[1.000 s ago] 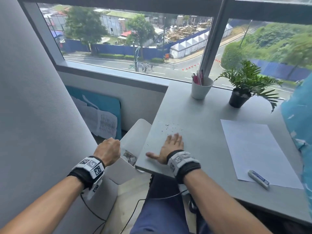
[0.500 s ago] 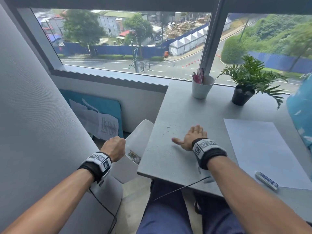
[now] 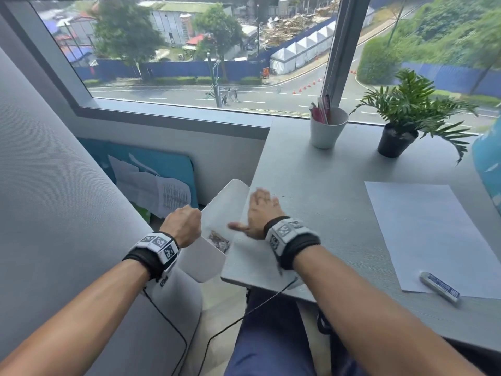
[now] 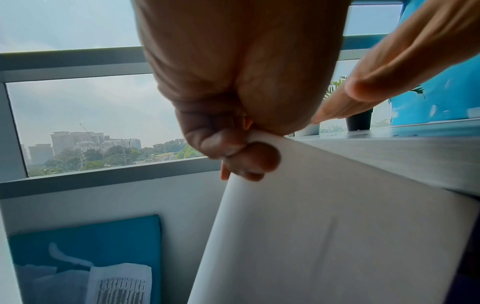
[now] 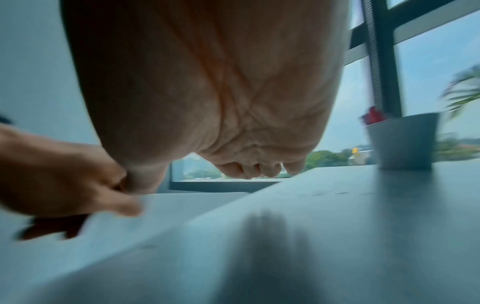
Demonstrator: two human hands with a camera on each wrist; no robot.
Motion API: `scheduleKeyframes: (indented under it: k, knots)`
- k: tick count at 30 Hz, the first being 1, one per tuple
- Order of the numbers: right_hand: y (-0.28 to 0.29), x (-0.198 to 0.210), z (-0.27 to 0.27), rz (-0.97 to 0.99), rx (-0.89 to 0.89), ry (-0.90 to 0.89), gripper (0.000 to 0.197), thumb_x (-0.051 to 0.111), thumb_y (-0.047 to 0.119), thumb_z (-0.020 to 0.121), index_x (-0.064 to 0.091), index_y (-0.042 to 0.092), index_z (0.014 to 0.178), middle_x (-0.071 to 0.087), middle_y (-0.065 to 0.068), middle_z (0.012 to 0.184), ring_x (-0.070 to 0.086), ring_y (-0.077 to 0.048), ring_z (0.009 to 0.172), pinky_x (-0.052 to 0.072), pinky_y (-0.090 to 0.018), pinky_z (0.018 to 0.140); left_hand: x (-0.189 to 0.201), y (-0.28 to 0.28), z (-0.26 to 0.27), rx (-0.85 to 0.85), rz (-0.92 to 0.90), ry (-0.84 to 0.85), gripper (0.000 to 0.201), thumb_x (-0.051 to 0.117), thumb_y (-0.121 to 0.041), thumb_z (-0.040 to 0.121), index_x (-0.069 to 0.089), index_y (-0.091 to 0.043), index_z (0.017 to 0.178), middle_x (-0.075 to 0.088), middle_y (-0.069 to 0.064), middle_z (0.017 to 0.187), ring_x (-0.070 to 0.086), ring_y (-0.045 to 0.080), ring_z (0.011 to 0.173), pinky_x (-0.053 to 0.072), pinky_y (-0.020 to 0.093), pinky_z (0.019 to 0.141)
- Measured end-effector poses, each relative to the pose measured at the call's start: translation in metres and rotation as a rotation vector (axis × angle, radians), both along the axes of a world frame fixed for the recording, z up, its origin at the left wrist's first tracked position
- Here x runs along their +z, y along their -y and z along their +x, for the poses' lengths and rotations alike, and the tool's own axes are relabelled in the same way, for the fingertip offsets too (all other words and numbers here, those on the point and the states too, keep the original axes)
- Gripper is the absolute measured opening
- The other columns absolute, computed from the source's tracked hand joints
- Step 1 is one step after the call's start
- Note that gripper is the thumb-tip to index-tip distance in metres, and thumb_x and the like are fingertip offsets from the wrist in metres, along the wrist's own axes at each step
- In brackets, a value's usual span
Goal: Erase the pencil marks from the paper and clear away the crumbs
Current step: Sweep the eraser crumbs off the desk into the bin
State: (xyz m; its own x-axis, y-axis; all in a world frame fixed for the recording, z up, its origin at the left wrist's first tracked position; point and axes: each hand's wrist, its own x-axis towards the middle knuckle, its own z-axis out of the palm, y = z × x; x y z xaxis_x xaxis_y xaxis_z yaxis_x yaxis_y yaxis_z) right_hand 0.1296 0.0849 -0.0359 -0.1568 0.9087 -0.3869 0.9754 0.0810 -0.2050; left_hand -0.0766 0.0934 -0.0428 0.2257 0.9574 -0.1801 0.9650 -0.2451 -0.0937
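**Crumbs going over the edge**

At centre frame we are sweeping eraser crumbs (image 3: 279, 196) across the grey surface (image 3: 325, 213) with our flat, open right hand (image 3: 257, 213) toward the white bin (image 3: 217, 213). Our left hand (image 3: 181, 225) is pinching the bin's rim, its grip closed tight. The paper (image 3: 433, 234) and eraser (image 3: 439, 287) are lying at lower right. Next, we judge, the few remaining specks are needing another pass.

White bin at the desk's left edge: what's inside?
The white plastic bin, gripped at its rim by the left hand, shows one crumpled printed scrap inside. Eraser crumbs cannot be made out; the desk edge covers the right part.
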Motion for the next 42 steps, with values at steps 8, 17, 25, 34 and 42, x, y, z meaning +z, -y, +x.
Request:
scheduleKeyframes:
  k: [8,17,25,34,42]
  knots:
    - [-0.023,-0.012,0.083,-0.139,-0.333,0.124,0.134,0.027,0.095,0.067,-0.016,0.0,0.151,-0.023,-0.02,0.159,-0.016,-0.036,0.148,-0.005,-0.048,0.122,-0.003,-0.018,0.008,-0.016,0.006,0.0,0.021,0.041,-0.007,0.091,0.059,-0.003,0.081,0.064,0.02,0.095,0.064,0.039,0.086,0.051,0.042,0.074]
    - [-0.013,-0.002,-0.067,-0.035,0.237,-0.043,0.115,0.04,0.08,0.082,-0.002,0.001,0.154,-0.006,-0.014,0.163,-0.004,-0.028,0.151,0.001,-0.046,0.122,0.006,-0.025,0.003,-0.013,0.009,-0.062,0.023,0.043,-0.008,0.089,0.066,-0.003,0.094,0.067,0.019,0.1,0.066,0.038,0.092,0.05,0.04,0.076]
    - [-0.067,-0.002,0.101,-0.047,-0.269,0.14,0.12,0.023,0.087,0.078,-0.01,-0.002,0.152,-0.015,-0.019,0.161,-0.009,-0.033,0.15,0.0,-0.046,0.123,-0.006,-0.039,0.002,-0.043,0.005,-0.011,0.019,0.041,-0.006,0.09,0.047,-0.008,0.071,0.064,0.019,0.09,0.064,0.038,0.082,0.049,0.039,0.07]
    - [-0.047,-0.01,-0.043,-0.104,0.253,0.005,0.123,0.033,0.091,0.073,0.002,0.005,0.156,-0.008,-0.008,0.164,-0.004,-0.026,0.152,-0.002,-0.045,0.123,-0.009,-0.054,0.007,-0.003,-0.02,-0.013,0.019,0.045,-0.008,0.089,0.062,-0.002,0.086,0.065,0.022,0.098,0.064,0.041,0.088,0.047,0.04,0.07]
    - [-0.041,0.006,0.043,0.055,-0.008,0.023,0.116,0.028,0.085,0.079,0.008,-0.001,0.154,0.002,-0.018,0.163,0.005,-0.03,0.151,0.008,-0.046,0.122,-0.003,-0.035,-0.003,-0.039,0.016,-0.012,0.019,0.042,-0.006,0.09,0.059,0.0,0.083,0.065,0.022,0.094,0.064,0.041,0.083,0.048,0.041,0.07]
